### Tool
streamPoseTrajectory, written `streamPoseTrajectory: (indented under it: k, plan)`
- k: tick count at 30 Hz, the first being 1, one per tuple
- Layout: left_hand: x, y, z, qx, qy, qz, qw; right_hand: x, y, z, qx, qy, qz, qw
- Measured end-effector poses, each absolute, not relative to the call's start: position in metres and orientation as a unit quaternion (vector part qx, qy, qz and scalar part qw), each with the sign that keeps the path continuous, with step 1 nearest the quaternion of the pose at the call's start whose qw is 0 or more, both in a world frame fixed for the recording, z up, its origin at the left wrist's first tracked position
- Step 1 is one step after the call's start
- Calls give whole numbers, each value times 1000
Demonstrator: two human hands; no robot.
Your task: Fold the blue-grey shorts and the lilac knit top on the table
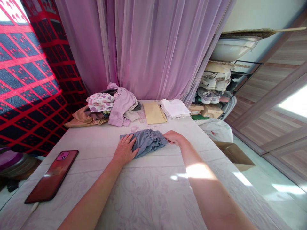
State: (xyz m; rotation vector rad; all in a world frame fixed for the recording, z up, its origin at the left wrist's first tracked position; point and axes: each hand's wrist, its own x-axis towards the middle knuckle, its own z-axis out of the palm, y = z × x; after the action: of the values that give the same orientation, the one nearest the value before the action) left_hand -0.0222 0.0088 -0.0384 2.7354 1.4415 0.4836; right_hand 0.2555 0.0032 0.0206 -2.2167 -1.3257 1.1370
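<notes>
A pair of blue-grey shorts (150, 142) with a gathered elastic waistband lies on the table in front of me, folded lengthwise. My left hand (126, 149) rests flat on its left end, fingers spread. At the right end, my right hand (174, 138) pinches the edge of the waistband, fingers closed. Behind the shorts sits a folded tan cloth (154, 112), and beside it a stack of folded white cloths (176, 108). A heap of unfolded clothes (122, 103), purple, patterned and tan, is piled at the back left.
A red phone (54, 175) with a cable lies on the left of the tablecloth (144, 198). Purple curtains (155, 48) hang behind the table. To the right are a shoe rack (249, 75) and an open cardboard box (233, 156) on the floor.
</notes>
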Motion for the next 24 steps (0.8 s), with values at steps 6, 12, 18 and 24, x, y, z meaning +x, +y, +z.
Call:
streamPoseTrajectory:
  k: [6, 12, 18, 24]
  plan:
    - [-22, 8, -38, 874, 458, 164, 6, 250, 3, 21, -771, -449, 428, 144]
    - [-24, 13, -45, 859, 465, 210, 48, 241, 2, 10, -776, -489, 346, 196]
    - [-35, 32, -40, 798, 480, 280, 233, 254, -3, -7, -791, -513, 265, 204]
    - [-72, 29, -19, 651, 631, 305, 289, 261, -5, -18, -778, -542, 255, 190]
